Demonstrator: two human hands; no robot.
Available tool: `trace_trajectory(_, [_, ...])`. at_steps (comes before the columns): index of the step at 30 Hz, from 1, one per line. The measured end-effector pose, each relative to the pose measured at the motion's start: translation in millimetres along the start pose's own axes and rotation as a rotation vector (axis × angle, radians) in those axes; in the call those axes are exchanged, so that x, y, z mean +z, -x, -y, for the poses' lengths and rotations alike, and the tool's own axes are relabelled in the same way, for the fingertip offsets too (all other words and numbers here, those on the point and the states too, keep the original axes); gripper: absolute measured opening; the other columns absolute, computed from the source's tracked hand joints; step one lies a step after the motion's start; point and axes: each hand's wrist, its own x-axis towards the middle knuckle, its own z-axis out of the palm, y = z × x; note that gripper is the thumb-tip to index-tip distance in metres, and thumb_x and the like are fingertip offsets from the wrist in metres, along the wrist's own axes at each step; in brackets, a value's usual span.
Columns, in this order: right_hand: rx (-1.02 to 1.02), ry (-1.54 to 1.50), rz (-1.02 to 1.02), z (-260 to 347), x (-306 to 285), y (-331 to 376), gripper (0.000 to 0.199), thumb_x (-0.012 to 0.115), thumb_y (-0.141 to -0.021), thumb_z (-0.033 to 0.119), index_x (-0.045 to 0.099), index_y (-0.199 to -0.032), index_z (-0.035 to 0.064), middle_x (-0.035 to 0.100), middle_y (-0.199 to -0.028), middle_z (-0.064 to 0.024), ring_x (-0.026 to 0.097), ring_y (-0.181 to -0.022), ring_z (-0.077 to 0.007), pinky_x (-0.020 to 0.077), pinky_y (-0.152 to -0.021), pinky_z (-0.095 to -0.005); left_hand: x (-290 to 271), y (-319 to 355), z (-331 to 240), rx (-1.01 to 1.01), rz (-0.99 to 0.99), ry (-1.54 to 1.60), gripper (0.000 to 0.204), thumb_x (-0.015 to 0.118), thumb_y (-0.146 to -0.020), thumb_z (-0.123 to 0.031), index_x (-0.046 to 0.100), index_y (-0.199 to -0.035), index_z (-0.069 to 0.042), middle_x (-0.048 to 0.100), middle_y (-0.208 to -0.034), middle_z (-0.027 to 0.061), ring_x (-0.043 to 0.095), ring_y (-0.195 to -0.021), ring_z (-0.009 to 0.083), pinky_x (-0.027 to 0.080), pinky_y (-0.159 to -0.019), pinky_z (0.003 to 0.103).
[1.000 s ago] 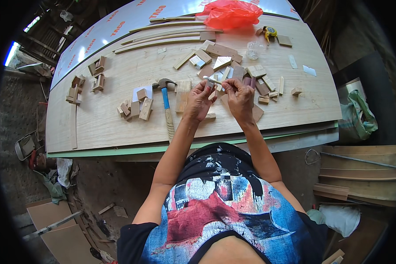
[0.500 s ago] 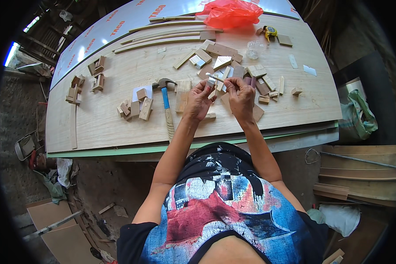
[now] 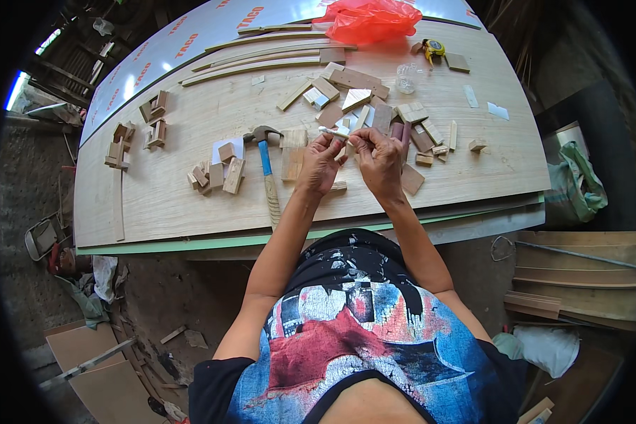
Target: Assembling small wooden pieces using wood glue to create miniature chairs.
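Gripping: right hand [image 3: 380, 155] — slim pale white-tipped stick [image 3: 336, 133]; left hand [image 3: 319, 167] — fingers curled, grip unclear. Joined brown wooden blocks [image 3: 160, 130], frame left; loose pale wooden blocks [image 3: 412, 112], upper centre.

Glare spots the broad, glossy white sheet [image 3: 215, 32] beyond the bare fingers [image 3: 322, 145]. Beneath them, the flat, pale wooden tabletop [image 3: 180, 201] is softly bright. Black fisheye rims curve outermost.

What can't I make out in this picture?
- Head view: right end of the thin pale white-tipped stick, hidden by the right hand.
- Head view: whatever the left hand may hold, too small and covered by that hand.
- Head view: far edge of the crumpled red plastic bag, cut off by the picture's top.
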Motion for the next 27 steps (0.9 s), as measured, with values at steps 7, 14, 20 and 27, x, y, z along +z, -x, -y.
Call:
trace_trajectory(7, [0.168,-0.022,-0.023,-9.4,-4.9,-3.1,0.008,0.059,-0.077,0.015,0.06,-0.074,0.0079,0.059,-0.061,-0.005,0.055,-0.055,-0.0205,0.0328,-0.061,-0.0327,6.7,-0.3,-2.6,-0.031,-0.011,-0.015,0.02,0.061,-0.078,-0.017,0.054,-0.096,-0.011,0.058,-0.09,-0.0008,0.05,-0.092,0.0116,0.037,-0.078,0.034])
trace_trajectory(14, [0.076,-0.002,-0.036,-15.0,-1.1,-5.0,0.011,0.06,-0.076,0.015,0.06,-0.072,0.0056,0.058,-0.058,-0.0056,0.053,-0.05,-0.0201,0.0345,-0.055,-0.0308,-4.5,-14.4,4.1,-0.07,0.029,0.082,0.02,0.061,-0.078,-0.018,0.054,-0.096,-0.012,0.059,-0.09,-0.0021,0.05,-0.091,0.0107,0.038,-0.078,0.037])
trace_trajectory(20, [0.255,-0.051,-0.162,-39.6,-14.8,-22.8,0.013,0.059,-0.078,0.015,0.06,-0.075,0.0016,0.058,-0.057,-0.0083,0.053,-0.048,-0.0168,0.0393,-0.046,-0.029,4.6,-37.8,10.3,-0.124,-0.009,0.029,0.02,0.061,-0.078,-0.019,0.054,-0.097,-0.014,0.058,-0.092,-0.0033,0.05,-0.089,0.0096,0.039,-0.077,0.037])
trace_trajectory(27, [0.399,0.01,-0.263,-66.4,-29.0,-58.8,0.016,0.055,-0.082,0.015,0.059,-0.082,-0.0004,0.055,-0.059,-0.0037,0.05,-0.054,-0.0103,0.0406,-0.051,-0.0246,36.3,-103.4,31.7,-0.214,0.002,0.006,0.017,0.058,-0.08,-0.017,0.054,-0.096,-0.015,0.057,-0.09,-0.0039,0.049,-0.082,0.0095,0.039,-0.075,0.035])
